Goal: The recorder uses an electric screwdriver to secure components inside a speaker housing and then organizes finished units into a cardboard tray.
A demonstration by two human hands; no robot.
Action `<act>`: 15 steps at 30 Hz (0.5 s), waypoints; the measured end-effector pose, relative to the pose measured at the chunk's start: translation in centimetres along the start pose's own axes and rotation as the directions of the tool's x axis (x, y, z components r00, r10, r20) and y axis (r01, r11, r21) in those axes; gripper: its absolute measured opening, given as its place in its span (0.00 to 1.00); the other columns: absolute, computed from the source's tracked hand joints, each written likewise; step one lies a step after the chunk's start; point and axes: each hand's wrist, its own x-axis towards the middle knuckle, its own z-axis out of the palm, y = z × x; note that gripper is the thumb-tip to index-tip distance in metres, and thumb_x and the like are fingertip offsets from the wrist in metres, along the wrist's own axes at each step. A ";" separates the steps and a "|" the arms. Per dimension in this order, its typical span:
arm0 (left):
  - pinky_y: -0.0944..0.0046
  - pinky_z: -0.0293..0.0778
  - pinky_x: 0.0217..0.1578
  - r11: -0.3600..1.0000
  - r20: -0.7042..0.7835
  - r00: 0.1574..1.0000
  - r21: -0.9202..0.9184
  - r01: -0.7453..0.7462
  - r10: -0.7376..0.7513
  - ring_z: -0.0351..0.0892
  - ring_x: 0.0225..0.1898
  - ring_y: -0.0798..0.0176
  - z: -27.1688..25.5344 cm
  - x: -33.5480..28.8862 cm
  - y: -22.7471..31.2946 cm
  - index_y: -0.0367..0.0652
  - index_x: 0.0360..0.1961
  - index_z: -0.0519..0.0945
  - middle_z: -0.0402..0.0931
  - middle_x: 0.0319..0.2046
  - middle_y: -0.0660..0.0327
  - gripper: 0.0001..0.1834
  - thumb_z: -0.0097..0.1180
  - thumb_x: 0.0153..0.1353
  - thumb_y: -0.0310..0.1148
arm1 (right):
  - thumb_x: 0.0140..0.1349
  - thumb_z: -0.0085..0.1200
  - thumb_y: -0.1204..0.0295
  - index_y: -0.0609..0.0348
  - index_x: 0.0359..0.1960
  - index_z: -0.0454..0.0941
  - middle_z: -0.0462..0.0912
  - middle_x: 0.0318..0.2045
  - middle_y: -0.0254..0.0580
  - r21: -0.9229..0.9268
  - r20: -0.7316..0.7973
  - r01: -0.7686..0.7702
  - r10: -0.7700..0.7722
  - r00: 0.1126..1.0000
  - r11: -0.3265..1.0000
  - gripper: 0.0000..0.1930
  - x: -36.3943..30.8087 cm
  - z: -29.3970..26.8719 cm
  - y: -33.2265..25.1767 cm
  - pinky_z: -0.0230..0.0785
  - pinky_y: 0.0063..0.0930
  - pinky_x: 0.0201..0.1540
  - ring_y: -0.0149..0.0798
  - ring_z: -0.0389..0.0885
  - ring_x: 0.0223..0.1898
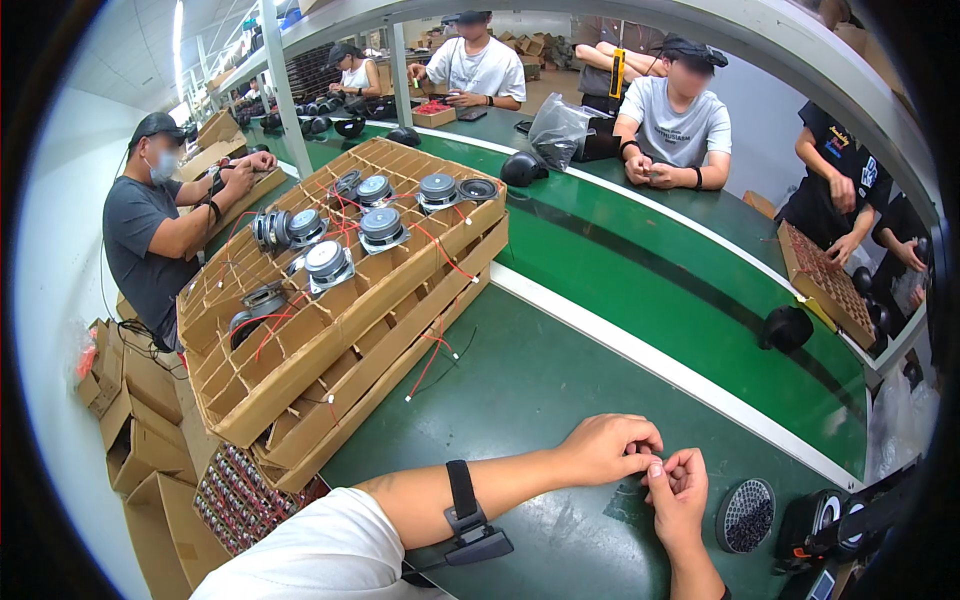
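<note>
My left hand (pixel 608 448) and my right hand (pixel 679 490) meet over the green tabletop (pixel 560 530). Their fingertips touch, thumbs and fingers pinched together. Whatever lies between them is too small or too hidden to make out. A strap with a small black device (pixel 478 540) goes round my left forearm. Close to my right hand stands a round dish (pixel 731 500) of small black pieces, probably screws. To the left, stacked cardboard trays (pixel 330 405) with dividers hold several round speakers (pixel 382 228) with red wires.
Beyond a white rail (pixel 640 355) runs a green conveyor belt (pixel 600 255) carrying black rounded housings (pixel 787 328). Black equipment (pixel 835 525) sits at the right. Red wires (pixel 430 365) hang off the trays. Cardboard boxes (pixel 150 440) stand on the floor at left. Several people work around the belt.
</note>
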 end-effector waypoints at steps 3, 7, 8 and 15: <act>0.61 0.79 0.39 1.000 -0.002 1.000 0.010 -0.008 0.008 0.83 0.36 0.60 0.1 0.0 -0.1 0.37 0.44 0.83 0.81 0.37 0.56 0.15 0.64 0.60 0.36 | 0.69 0.59 0.73 0.56 0.39 0.65 0.79 0.29 0.34 -0.005 -0.001 0.006 -0.006 1.000 1.000 0.11 0.0 0.0 0.1 0.64 0.13 0.26 0.19 0.73 0.25; 0.61 0.79 0.38 0.999 -0.020 0.999 -0.001 -0.033 0.033 0.83 0.35 0.60 0.3 0.0 -0.5 0.37 0.44 0.83 0.81 0.36 0.56 0.15 0.64 0.60 0.35 | 0.69 0.58 0.74 0.56 0.39 0.65 0.78 0.28 0.32 0.004 -0.003 0.016 -0.016 1.000 1.000 0.11 0.0 0.0 0.2 0.62 0.13 0.25 0.19 0.72 0.25; 0.61 0.79 0.38 0.999 -0.028 0.998 -0.002 -0.049 0.048 0.83 0.35 0.60 0.4 0.0 -0.7 0.37 0.44 0.83 0.81 0.36 0.56 0.15 0.65 0.59 0.35 | 0.69 0.58 0.74 0.56 0.39 0.64 0.77 0.28 0.32 0.004 0.007 0.032 -0.033 0.999 0.999 0.11 0.0 0.0 0.2 0.62 0.13 0.25 0.19 0.71 0.24; 0.59 0.77 0.36 0.998 -0.068 0.996 0.015 -0.058 0.059 0.84 0.33 0.60 0.3 -0.1 -0.3 0.41 0.39 0.83 0.83 0.36 0.59 0.12 0.63 0.58 0.37 | 0.69 0.58 0.74 0.56 0.38 0.65 0.77 0.27 0.31 0.005 0.007 0.038 -0.038 0.999 0.999 0.11 0.1 0.1 0.2 0.61 0.13 0.25 0.18 0.71 0.24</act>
